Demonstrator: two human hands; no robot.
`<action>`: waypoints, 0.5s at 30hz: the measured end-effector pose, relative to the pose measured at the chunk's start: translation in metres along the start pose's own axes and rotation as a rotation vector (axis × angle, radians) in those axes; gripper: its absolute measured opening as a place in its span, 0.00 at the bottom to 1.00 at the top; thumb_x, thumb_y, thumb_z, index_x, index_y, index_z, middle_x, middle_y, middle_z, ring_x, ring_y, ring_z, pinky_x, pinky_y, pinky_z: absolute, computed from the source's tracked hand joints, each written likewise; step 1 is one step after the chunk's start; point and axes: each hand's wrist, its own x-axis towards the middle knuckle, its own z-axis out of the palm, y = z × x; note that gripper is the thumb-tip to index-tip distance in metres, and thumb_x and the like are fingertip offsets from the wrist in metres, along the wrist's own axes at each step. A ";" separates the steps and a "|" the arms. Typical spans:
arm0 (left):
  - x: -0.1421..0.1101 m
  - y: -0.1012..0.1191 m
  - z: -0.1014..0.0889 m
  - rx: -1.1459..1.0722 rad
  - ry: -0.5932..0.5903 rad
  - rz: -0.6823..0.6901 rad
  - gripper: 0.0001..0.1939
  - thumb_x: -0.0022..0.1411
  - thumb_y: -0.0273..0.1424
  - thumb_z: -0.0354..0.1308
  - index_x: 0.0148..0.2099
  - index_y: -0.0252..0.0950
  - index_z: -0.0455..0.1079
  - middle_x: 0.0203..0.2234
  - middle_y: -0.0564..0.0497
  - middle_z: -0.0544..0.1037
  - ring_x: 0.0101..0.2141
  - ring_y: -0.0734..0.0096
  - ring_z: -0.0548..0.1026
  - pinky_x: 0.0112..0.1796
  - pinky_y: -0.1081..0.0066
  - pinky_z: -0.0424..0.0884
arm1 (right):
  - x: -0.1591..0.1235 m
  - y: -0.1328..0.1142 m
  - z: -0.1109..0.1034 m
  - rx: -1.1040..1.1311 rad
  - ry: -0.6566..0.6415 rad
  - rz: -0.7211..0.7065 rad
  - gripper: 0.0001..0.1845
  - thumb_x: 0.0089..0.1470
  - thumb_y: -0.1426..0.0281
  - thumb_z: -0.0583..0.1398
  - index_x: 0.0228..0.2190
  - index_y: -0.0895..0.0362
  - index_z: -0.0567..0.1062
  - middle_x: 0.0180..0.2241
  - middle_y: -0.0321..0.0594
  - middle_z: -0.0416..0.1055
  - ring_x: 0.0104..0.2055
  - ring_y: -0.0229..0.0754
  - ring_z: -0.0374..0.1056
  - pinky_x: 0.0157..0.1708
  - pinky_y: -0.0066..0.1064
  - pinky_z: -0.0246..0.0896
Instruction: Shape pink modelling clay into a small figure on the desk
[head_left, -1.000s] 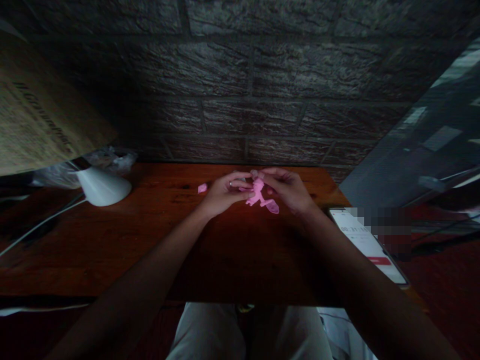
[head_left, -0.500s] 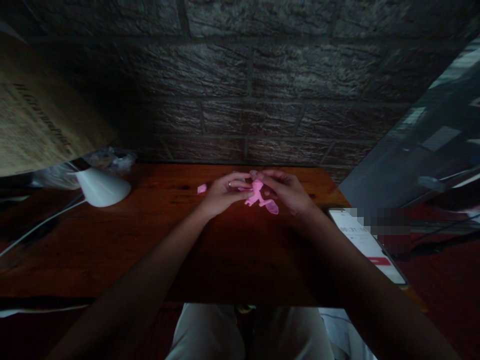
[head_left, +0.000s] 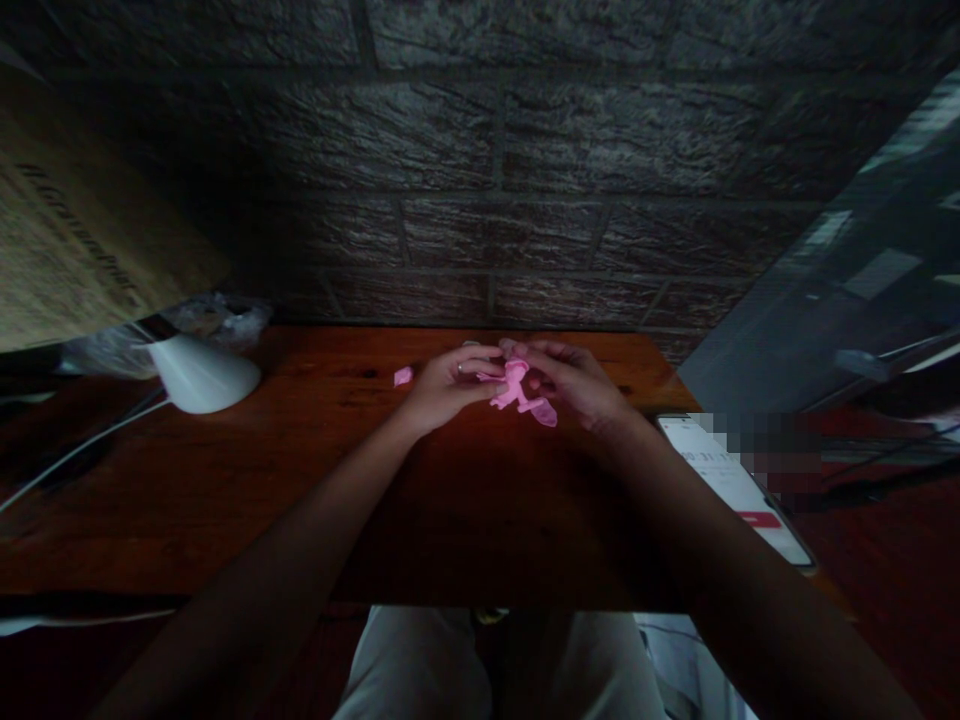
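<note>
Partly inside left grip (head_left: 448,388), pink piece (head_left: 513,384)

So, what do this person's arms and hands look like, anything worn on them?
They are human and bare: no gloves or sleeves show. The left hand wears a slim, pale, shiny ring on one finger; no ring shows on the right hand, though its fingers are partly hidden. I see no watch, cables or markings.
</note>
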 end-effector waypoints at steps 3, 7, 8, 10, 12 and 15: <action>0.000 -0.001 0.000 0.010 0.007 0.006 0.25 0.47 0.29 0.73 0.50 0.35 0.76 0.36 0.49 0.84 0.41 0.64 0.82 0.50 0.59 0.76 | -0.001 0.000 0.001 0.004 0.016 -0.026 0.18 0.44 0.58 0.73 0.33 0.56 0.81 0.25 0.33 0.71 0.23 0.31 0.60 0.21 0.25 0.58; 0.001 -0.002 -0.001 0.047 0.015 0.011 0.26 0.47 0.31 0.74 0.50 0.35 0.75 0.36 0.48 0.84 0.42 0.62 0.82 0.49 0.58 0.76 | -0.001 0.001 0.000 -0.010 -0.005 -0.050 0.18 0.44 0.58 0.73 0.35 0.56 0.81 0.26 0.33 0.72 0.23 0.32 0.61 0.22 0.26 0.60; 0.001 -0.002 -0.001 0.057 0.014 0.015 0.26 0.48 0.32 0.74 0.50 0.35 0.75 0.36 0.47 0.84 0.42 0.62 0.82 0.49 0.58 0.76 | -0.001 0.001 0.000 -0.015 -0.011 -0.053 0.18 0.44 0.58 0.73 0.35 0.55 0.81 0.27 0.33 0.72 0.24 0.32 0.62 0.23 0.27 0.60; 0.001 -0.002 -0.001 0.071 0.010 0.021 0.26 0.48 0.32 0.73 0.50 0.35 0.75 0.37 0.47 0.84 0.42 0.63 0.82 0.49 0.58 0.76 | 0.000 0.002 -0.001 -0.024 -0.016 -0.057 0.18 0.44 0.58 0.73 0.34 0.55 0.81 0.27 0.34 0.73 0.24 0.32 0.63 0.24 0.28 0.61; 0.000 -0.002 -0.001 0.071 0.008 0.020 0.25 0.48 0.31 0.73 0.50 0.35 0.75 0.37 0.47 0.84 0.42 0.63 0.82 0.50 0.59 0.77 | 0.000 0.003 -0.002 -0.023 -0.013 -0.064 0.17 0.44 0.57 0.72 0.33 0.55 0.80 0.26 0.34 0.72 0.24 0.33 0.63 0.24 0.28 0.62; 0.000 -0.002 -0.001 0.047 0.014 0.017 0.25 0.48 0.30 0.73 0.49 0.35 0.76 0.37 0.48 0.84 0.41 0.65 0.82 0.50 0.60 0.77 | 0.000 0.001 -0.001 -0.035 0.003 -0.078 0.18 0.46 0.54 0.71 0.32 0.54 0.79 0.25 0.34 0.71 0.24 0.34 0.64 0.25 0.29 0.64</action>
